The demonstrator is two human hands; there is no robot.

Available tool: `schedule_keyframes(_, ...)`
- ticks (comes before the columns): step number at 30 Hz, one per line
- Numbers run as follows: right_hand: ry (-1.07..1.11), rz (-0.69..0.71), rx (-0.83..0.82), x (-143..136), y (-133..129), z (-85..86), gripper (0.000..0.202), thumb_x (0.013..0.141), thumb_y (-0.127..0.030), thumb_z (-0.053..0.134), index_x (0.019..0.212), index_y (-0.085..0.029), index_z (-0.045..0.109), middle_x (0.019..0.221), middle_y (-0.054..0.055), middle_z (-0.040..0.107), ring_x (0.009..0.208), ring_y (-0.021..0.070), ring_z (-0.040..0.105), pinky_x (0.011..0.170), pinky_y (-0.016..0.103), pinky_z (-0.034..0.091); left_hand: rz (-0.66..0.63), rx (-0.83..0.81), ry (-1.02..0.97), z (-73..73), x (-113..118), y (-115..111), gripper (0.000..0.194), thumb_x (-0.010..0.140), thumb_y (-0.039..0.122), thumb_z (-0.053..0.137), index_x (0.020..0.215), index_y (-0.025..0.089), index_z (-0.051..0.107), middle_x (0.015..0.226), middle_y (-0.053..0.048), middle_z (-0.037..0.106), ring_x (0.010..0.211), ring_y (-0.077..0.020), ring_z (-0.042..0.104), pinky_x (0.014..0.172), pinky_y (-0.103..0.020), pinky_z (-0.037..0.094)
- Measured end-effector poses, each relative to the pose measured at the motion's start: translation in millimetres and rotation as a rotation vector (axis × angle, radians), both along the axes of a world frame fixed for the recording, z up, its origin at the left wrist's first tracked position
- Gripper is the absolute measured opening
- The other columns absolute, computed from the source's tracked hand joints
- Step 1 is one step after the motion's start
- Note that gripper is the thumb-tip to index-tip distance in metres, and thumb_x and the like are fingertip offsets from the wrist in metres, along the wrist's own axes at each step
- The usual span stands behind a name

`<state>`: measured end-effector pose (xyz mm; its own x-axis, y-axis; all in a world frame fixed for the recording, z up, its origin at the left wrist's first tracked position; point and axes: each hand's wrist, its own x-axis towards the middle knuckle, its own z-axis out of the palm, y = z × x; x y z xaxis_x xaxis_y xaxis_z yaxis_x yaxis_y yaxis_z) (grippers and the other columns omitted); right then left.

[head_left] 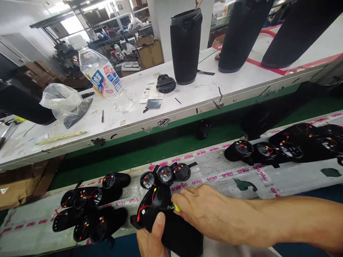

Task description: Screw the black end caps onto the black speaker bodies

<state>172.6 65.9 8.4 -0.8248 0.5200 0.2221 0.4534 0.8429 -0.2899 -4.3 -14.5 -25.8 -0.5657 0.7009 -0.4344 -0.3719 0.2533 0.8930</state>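
A black fabric speaker body (184, 233) lies tilted in front of me, its open end toward the upper left with red wires (144, 208) and a white connector inside. My left hand (152, 239) grips it from below, the thumb pressed on the fabric near the rim. The fingers of my right hand (200, 210) are closed round a small yellow-handled tool (176, 207) at the rim. Its tip looks metallic, but most of it is hidden in my fingers. Just beyond the body stand round black parts (165, 174) with red and yellow wires.
More black speaker bodies (89, 210) lie at the left and others (266, 150) at the right on the taped bench (214, 189). Behind is a raised white shelf (112, 125) with upright bodies (186, 48), a plastic bottle (103, 75), a bag (63, 101) and a round black part (166, 84).
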Motion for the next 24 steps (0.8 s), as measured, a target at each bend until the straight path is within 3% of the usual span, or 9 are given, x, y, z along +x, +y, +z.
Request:
schedule_keyframes(10,-0.026,0.004,0.037,2.4,4.9,8.5,0.013,0.099,-0.012,0.063,0.1,-0.021,0.054,0.08,-0.003,0.06,0.058,0.0178,0.053,0.05,0.038,0.023,-0.033,0.01,0.048,-3.3,-5.5,0.0,0.08,0.071,0.055,0.097,0.139,0.021,0.07,0.108,-0.009,0.085,0.113,-0.0359,0.081,0.094,-0.039,0.068)
schedule_keyframes(17,-0.013,-0.001,0.022,4.0,8.9,10.2,0.011,0.101,-0.012,0.062,0.098,-0.02,0.056,0.077,-0.003,0.06,0.056,0.0176,0.051,0.049,0.037,0.024,-0.057,0.017,0.056,-1.8,-4.5,2.0,0.074,0.074,0.051,0.096,0.135,0.018,0.07,0.105,-0.008,0.086,0.102,-0.0329,0.083,0.086,-0.036,0.07)
schedule_keyframes(24,-0.049,0.03,0.076,8.4,8.9,6.5,0.011,0.099,-0.01,0.061,0.1,-0.02,0.057,0.08,-0.002,0.058,0.058,0.0185,0.047,0.051,0.037,0.02,-0.076,0.0,0.136,-8.2,-11.4,1.0,0.077,0.073,0.051,0.096,0.137,0.02,0.069,0.113,-0.01,0.083,0.11,-0.0366,0.08,0.096,-0.046,0.066)
